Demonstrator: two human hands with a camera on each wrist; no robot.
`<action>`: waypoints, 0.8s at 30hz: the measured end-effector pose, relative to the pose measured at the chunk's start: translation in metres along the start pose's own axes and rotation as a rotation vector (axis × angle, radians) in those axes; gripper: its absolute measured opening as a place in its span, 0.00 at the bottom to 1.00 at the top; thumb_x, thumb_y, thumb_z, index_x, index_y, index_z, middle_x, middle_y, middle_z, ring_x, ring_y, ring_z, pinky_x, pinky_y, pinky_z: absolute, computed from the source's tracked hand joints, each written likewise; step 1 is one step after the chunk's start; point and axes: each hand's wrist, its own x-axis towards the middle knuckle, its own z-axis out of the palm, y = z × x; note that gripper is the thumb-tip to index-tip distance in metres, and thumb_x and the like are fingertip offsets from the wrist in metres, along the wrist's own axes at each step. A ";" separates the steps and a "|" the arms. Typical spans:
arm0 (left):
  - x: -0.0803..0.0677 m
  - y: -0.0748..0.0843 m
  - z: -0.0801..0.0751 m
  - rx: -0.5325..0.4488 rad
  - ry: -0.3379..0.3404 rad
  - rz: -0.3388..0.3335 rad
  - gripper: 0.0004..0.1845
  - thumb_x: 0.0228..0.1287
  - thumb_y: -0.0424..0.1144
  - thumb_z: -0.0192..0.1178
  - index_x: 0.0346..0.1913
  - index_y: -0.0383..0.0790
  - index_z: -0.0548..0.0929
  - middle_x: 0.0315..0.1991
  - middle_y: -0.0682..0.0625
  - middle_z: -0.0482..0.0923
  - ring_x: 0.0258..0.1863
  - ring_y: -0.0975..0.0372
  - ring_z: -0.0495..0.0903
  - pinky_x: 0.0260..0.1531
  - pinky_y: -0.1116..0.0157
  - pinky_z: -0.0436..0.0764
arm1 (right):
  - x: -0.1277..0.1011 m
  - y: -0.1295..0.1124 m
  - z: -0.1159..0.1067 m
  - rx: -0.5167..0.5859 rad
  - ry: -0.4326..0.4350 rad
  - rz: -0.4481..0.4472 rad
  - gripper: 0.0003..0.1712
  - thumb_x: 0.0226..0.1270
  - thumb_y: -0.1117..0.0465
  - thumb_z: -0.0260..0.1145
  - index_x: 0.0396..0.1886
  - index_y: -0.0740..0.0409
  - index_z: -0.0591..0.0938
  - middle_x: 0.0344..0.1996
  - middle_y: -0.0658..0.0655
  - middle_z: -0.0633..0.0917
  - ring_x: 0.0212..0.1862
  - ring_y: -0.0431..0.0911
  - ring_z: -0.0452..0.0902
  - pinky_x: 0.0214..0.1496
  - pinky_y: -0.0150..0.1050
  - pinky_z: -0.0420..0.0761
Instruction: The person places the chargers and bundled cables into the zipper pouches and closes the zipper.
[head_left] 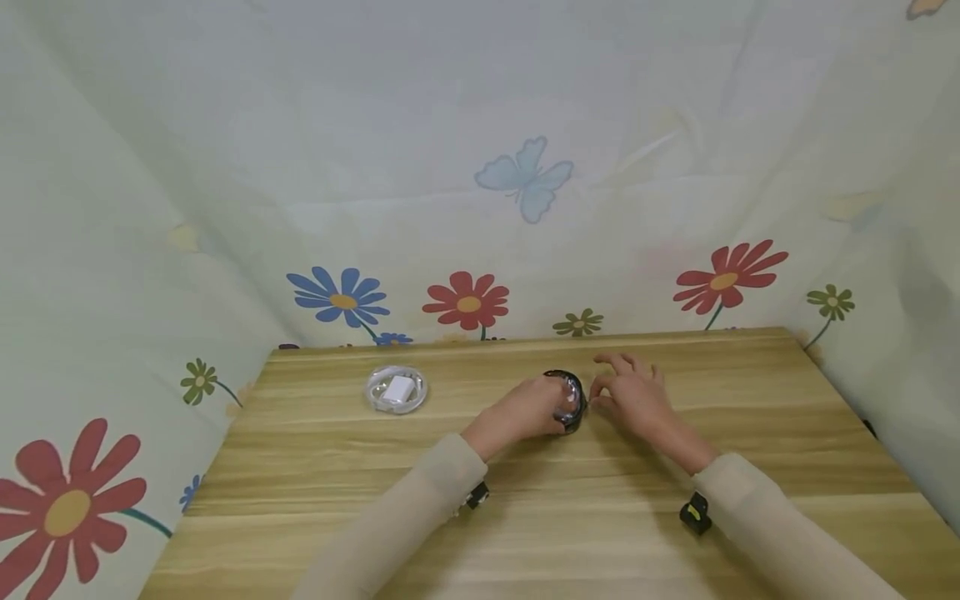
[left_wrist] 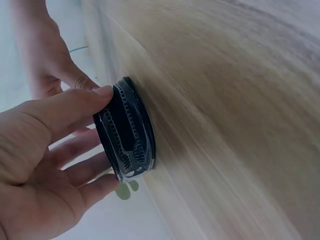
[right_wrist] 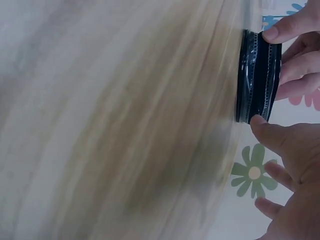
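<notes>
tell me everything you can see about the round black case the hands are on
The round black case is a low, flat disc wrapped in clear shiny film, with a zipper running round its side wall. It sits flat on the wooden table, near the middle toward the far edge. The left hand holds it by the rim between thumb and fingers; the right hand touches its other side with a fingertip.

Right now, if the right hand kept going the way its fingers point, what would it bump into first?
Probably the round black case. The right hand points left at it, one fingertip already at its rim, while the left hand grips the other side.
</notes>
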 end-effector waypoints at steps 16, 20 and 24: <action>-0.001 -0.009 -0.006 -0.051 -0.094 0.114 0.21 0.64 0.37 0.72 0.60 0.52 0.86 0.69 0.57 0.75 0.67 0.61 0.74 0.65 0.62 0.75 | 0.008 0.011 -0.004 -0.032 0.011 0.056 0.02 0.64 0.56 0.75 0.32 0.45 0.88 0.67 0.60 0.76 0.68 0.68 0.65 0.61 0.82 0.59; -0.002 -0.011 -0.003 -0.090 -0.066 0.131 0.19 0.64 0.37 0.72 0.58 0.49 0.87 0.66 0.56 0.78 0.65 0.63 0.76 0.65 0.60 0.75 | 0.008 0.012 -0.004 -0.026 -0.002 0.062 0.02 0.64 0.56 0.75 0.32 0.45 0.88 0.67 0.61 0.76 0.68 0.68 0.65 0.60 0.82 0.61; -0.006 -0.009 0.000 -0.126 -0.034 0.118 0.18 0.62 0.35 0.72 0.55 0.46 0.86 0.58 0.54 0.82 0.57 0.64 0.80 0.57 0.65 0.79 | 0.005 0.008 -0.002 0.003 -0.019 0.064 0.03 0.64 0.58 0.76 0.31 0.45 0.88 0.67 0.61 0.75 0.68 0.69 0.65 0.58 0.83 0.62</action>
